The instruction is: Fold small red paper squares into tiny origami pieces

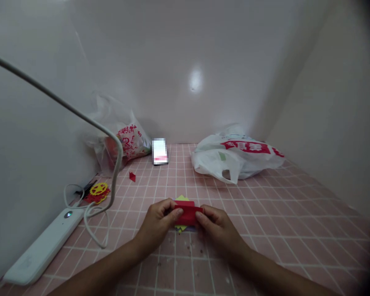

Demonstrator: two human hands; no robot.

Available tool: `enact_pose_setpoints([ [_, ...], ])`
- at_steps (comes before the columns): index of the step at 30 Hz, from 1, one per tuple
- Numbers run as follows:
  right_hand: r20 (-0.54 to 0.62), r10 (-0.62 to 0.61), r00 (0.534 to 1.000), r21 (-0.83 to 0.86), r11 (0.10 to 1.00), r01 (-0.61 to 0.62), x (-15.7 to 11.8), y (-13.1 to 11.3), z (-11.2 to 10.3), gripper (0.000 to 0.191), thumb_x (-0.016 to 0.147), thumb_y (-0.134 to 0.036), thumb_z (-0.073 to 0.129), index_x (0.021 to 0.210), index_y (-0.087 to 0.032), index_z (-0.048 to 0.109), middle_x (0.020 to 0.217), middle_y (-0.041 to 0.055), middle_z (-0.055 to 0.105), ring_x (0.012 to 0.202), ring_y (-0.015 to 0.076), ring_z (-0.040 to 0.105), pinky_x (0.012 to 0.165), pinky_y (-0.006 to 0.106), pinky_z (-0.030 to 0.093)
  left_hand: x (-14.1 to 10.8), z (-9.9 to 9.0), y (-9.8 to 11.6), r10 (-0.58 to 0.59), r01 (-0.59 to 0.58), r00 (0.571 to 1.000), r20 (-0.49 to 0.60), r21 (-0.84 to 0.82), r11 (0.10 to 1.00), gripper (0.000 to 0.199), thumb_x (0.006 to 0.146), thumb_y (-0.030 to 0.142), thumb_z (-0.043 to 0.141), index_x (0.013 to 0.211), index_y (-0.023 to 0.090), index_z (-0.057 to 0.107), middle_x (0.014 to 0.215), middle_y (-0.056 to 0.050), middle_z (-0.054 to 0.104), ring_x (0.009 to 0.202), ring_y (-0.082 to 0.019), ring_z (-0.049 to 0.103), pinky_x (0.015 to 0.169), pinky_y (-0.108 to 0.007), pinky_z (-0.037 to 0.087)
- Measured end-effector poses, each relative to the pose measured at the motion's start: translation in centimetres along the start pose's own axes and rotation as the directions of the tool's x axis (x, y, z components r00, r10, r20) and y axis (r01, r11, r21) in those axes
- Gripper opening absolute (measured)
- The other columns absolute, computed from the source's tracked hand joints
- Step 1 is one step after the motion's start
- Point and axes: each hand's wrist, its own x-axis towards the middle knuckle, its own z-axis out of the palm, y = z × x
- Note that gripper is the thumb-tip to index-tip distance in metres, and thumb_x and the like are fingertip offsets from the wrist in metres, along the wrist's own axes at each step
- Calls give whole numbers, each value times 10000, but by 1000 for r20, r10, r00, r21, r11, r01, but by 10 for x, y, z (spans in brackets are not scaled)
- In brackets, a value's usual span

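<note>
A folded piece of red paper (188, 215) is held up between my two hands, just above the tabletop. My left hand (160, 220) pinches its left end between thumb and fingers. At the right end, my right hand (215, 224) grips it the same way. Beneath the paper lie yellow sheets (181, 227) with jagged edges, mostly hidden by it. Another red piece shows just behind the upper edge of the held one; whether they are joined I cannot tell. Small dark specks dot the tiles in front of my hands.
A white power strip (45, 246) with a looping cable (119, 164) lies left, near yellow and red paper cutouts (98, 190). A small red scrap (132, 176) is farther back. Behind stand a clear bag (126, 139), a lit phone (159, 151) and a white plastic bag (216, 160).
</note>
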Motion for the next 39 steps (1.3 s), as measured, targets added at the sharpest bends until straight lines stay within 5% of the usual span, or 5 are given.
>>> enact_pose_setpoints([
  [9, -13, 156, 988, 172, 973, -152, 2, 1, 4, 301, 815, -469, 634, 742, -192, 544, 515, -62, 573, 335, 84, 482, 366, 192, 331, -1, -1, 4, 63, -63, 998, 6, 189, 980, 355, 914, 389, 509, 639, 166, 519, 624, 25, 459, 602, -122, 414, 574, -234, 327],
  [14, -23, 156, 987, 232, 961, -147, 4, 4, 4, 322, 795, -478, 662, 758, -178, 553, 525, -54, 609, 350, 90, 537, 375, 185, 377, 1, 1, 2, -4, 1, 996, 85, 35, 999, 276, 860, 404, 584, 748, 153, 615, 658, 13, 535, 609, -126, 468, 588, -229, 366],
  [19, 1, 191, 982, 262, 947, -184, 4, 3, 5, 325, 783, -473, 675, 756, -178, 542, 510, -58, 611, 329, 82, 523, 355, 176, 380, 0, 2, 2, -79, 74, 994, 82, 55, 996, 339, 845, 404, 581, 610, 161, 553, 505, 45, 453, 483, -98, 382, 498, -219, 293],
  [31, 59, 204, 977, 231, 949, -213, 2, 0, 6, 357, 773, -510, 663, 722, -182, 533, 485, -51, 601, 306, 87, 502, 330, 181, 377, -2, 0, 7, 60, -61, 998, 10, 162, 985, 320, 871, 390, 565, 651, 159, 591, 587, 19, 531, 551, -116, 475, 533, -216, 360],
  [39, 53, 168, 984, 176, 969, -175, -2, -5, 7, 376, 832, -512, 613, 674, -189, 505, 484, -53, 556, 322, 83, 474, 349, 195, 370, 0, 3, 4, -128, 133, 990, 57, -80, 988, 241, 800, 393, 656, 755, 173, 567, 532, 46, 576, 421, -88, 487, 439, -195, 382],
])
